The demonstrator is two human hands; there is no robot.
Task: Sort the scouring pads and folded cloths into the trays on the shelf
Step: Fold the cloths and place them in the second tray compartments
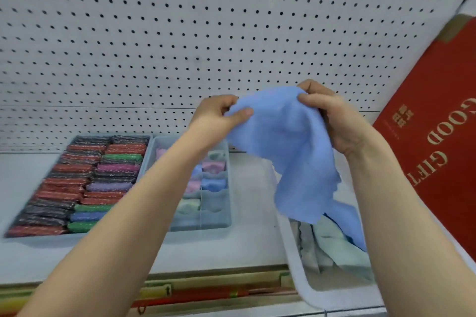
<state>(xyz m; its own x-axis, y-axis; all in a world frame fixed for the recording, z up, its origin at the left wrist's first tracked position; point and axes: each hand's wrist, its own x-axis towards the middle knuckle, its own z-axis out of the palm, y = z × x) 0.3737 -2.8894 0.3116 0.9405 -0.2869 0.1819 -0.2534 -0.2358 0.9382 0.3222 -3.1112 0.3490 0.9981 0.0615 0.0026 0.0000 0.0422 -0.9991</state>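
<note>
Left hand (219, 116): raised over the shelf, thumb and curled fingers pinching the top-left edge of the blue cloth (288, 152).
Right hand (332, 121): raised level with the left, fingers clenched on the top-right edge of the same cloth.
Blue cloth: unfolded, stretched between both hands along its top edge, hanging loose below, lower corner trailing into the bin (296, 260) at near right.
Long axis: top edge running left to right between the hands; drape falling toward the near right.
Cloth tray (228, 183): below and left of the hands, just beside the left forearm, divided into cells with folded pastel cloths standing in them; nearest cells look only partly filled, blurred.
Nearer hand: left, judged from the tray lying under that forearm.
Coming move, as a judgement: fold first, then carry down and left into a free cell.
Pad tray (36, 238): far left, touching the cloth tray, packed with two rows of scouring pads (77, 183).
Bin: further pale cloths heaped inside, still unsorted.
Shelf (20, 177): carrying both trays and the bin.
Beyond: pegboard (180, 33) behind; red gift box (438, 136) leaning at far right.
</note>
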